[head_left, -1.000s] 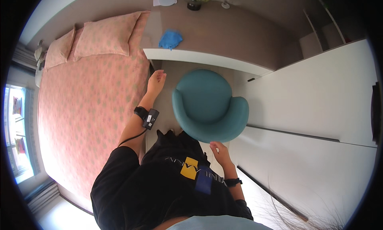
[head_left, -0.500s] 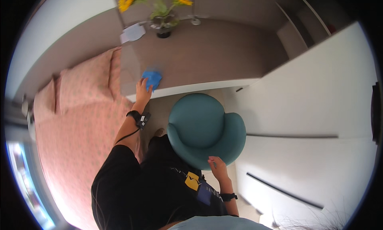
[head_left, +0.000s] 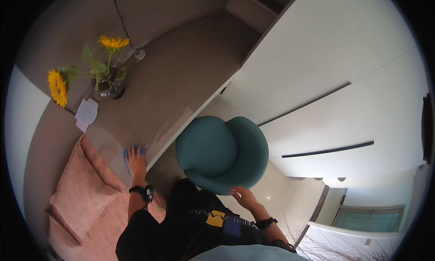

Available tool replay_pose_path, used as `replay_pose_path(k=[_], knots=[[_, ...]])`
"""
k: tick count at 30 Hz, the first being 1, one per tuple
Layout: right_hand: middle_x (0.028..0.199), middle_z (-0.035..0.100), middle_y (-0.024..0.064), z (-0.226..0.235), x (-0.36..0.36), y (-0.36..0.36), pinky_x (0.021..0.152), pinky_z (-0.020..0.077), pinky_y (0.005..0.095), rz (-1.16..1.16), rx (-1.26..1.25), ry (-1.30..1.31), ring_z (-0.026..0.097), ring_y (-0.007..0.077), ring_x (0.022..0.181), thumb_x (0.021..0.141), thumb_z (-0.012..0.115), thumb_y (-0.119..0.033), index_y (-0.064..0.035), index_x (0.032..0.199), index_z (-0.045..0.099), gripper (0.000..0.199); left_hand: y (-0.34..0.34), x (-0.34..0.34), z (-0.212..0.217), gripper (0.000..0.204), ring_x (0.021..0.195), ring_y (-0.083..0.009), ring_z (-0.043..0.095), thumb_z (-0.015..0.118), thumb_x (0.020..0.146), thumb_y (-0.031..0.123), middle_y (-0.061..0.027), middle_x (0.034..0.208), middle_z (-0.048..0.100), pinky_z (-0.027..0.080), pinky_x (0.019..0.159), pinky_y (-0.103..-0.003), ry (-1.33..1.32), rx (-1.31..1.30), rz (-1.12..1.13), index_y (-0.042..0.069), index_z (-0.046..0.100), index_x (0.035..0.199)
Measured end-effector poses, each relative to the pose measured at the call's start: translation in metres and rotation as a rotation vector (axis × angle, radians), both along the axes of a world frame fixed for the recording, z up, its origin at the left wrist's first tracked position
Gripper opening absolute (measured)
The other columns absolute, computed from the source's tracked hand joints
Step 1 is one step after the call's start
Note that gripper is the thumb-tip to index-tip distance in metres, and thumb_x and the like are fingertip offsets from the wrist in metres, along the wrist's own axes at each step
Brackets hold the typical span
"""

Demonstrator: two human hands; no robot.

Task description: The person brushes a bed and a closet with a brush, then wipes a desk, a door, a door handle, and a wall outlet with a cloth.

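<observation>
My left hand (head_left: 135,159) lies flat on a blue cloth (head_left: 128,152) at the near edge of a brown desk top (head_left: 172,89). Only the cloth's edges show around the fingers. A black watch sits on that wrist. My right hand (head_left: 244,197) rests with loose fingers on the rim of a teal round chair (head_left: 222,152) that stands pushed up to the desk. It holds nothing.
A glass vase with sunflowers (head_left: 106,82) and a white folded paper (head_left: 86,113) stand on the desk's far left. A bed with pink pillows (head_left: 81,193) lies to the left. White wardrobe doors (head_left: 344,93) fill the right side.
The view has swung right and down toward the desk. My left hand stays pressed on the blue cloth, and my right hand has shifted along the chair's rim.
</observation>
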State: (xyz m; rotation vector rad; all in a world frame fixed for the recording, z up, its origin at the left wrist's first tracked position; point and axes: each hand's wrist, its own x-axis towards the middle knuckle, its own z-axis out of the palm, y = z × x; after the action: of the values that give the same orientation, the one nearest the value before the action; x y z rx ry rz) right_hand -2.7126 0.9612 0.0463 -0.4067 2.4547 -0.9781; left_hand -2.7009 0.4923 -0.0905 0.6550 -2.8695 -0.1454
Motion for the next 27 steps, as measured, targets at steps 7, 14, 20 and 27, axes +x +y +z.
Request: replay_pose_path(k=[7,14,20,27], knots=[[0.089,0.063,0.0141,-0.022,0.014,-0.002,0.075,0.0491,0.0356,-0.014,0.106,0.012,0.062,0.0285,0.084,0.085,0.058,-0.024,-0.0035,0.096,0.061,0.023,-0.015,0.072,-0.027,0.041,0.125,-0.0311,0.034,0.050,0.084,0.015,-0.0128,0.134,0.040,0.025,0.103,-0.046,0.048,-0.025,0.105,0.012,0.046,0.124],[0.087,0.064,0.0128,-0.027,0.029,0.008,0.072,0.0492,0.0366,0.016,0.058,0.007,0.062,0.0284,0.081,0.086,0.056,-0.026,-0.0048,0.095,0.062,0.024,0.036,0.053,-0.035,0.040,0.123,-0.0302,0.036,0.049,0.081,0.012,-0.0099,0.130,0.044,0.025,0.100,-0.048,0.092,0.117,-0.142,0.012,0.047,0.122],[0.085,0.063,0.0117,-0.026,0.020,0.044,0.071,0.0494,0.0361,0.102,0.035,0.108,0.062,0.0272,0.080,0.085,0.057,-0.026,-0.0052,0.093,0.061,0.023,-0.004,0.037,-0.045,0.034,0.106,-0.0341,0.045,0.051,0.081,0.012,-0.0130,0.117,0.051,0.033,0.091,-0.047,0.159,0.016,0.150,0.013,0.053,0.115],[0.085,0.063,0.0103,-0.018,0.037,0.177,0.072,0.0486,0.0363,-0.077,0.012,0.097,0.061,0.0269,0.079,0.085,0.057,-0.028,-0.0067,0.095,0.062,0.024,0.099,0.080,-0.046,0.029,0.100,-0.0363,0.049,0.047,0.087,0.018,-0.0172,0.111,0.054,0.040,0.085,-0.045,0.111,0.043,0.504,0.007,0.054,0.112]])
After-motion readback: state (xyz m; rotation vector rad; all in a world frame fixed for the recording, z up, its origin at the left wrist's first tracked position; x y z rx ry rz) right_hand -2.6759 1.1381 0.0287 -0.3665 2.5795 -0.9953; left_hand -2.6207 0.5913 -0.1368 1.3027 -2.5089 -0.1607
